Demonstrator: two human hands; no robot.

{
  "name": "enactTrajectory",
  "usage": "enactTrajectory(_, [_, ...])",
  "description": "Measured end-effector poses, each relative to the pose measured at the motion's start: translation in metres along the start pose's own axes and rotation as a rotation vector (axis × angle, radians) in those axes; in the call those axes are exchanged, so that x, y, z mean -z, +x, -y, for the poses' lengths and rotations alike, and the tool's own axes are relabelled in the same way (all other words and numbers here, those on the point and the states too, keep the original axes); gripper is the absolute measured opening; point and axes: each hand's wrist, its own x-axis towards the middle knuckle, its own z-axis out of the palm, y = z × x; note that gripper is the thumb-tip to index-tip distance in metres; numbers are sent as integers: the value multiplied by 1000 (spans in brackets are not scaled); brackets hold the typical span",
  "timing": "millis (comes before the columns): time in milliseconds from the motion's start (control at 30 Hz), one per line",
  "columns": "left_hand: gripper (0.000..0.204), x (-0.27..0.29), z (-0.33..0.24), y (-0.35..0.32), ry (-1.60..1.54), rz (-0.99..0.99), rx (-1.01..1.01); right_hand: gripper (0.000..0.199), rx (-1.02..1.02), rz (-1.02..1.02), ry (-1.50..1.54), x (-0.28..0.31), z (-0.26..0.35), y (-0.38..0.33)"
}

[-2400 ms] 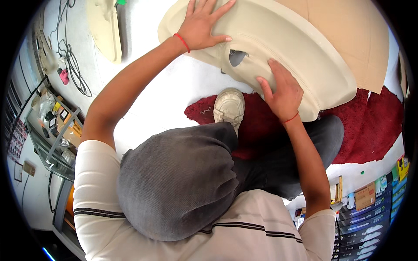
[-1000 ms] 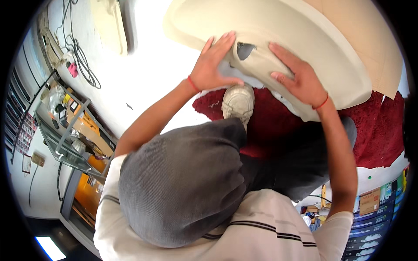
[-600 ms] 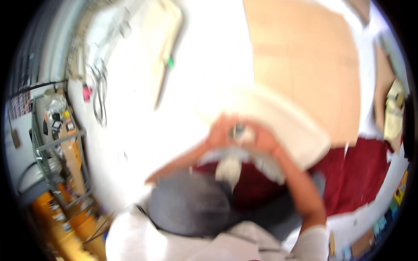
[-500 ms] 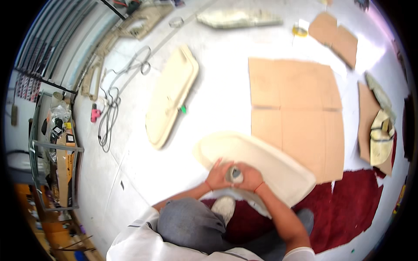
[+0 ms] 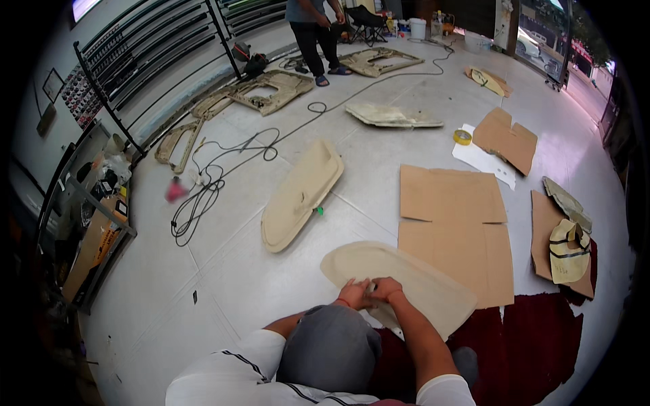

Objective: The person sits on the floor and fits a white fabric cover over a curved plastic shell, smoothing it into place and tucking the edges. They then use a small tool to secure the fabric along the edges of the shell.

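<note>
Two hands meet at the near edge of a beige panel (image 5: 399, 284) that lies flat on the floor straight ahead of the person. The left hand (image 5: 353, 295) and right hand (image 5: 386, 289) touch each other there, fingers curled down onto the same small spot — they seem to pinch or press something at the panel's rim, though it is too small to tell what, or whether either hand truly grips it. The panel's near end overlaps a dark red mat (image 5: 521, 338) under the person's legs, likely there as padding for kneeling. Just beyond the right hand lies flattened cardboard (image 5: 450, 223), probably spread to keep parts off the bare floor. Ahead of the left hand, well apart, rests a second beige panel (image 5: 301, 196) with a black cable (image 5: 217, 183) looping further left. Far beyond both hands stands another person (image 5: 311, 34) among more panels, and a yellow tape roll (image 5: 462, 137) sits on white paper.
</note>
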Motion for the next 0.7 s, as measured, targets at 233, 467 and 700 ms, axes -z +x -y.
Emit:
enactTrajectory(233, [86,-21,-4,-19,131,-51,-18,94,149,-116,143,-19,-26,-10])
enactTrajectory(467, [72,-28,10,-19,307,-29,-48,88,238,-96,197,-15,-30,-11])
enactTrajectory(700, [60,-27,15,-15,307,-12,-89,78,193,-163,122,-20,-19,-36])
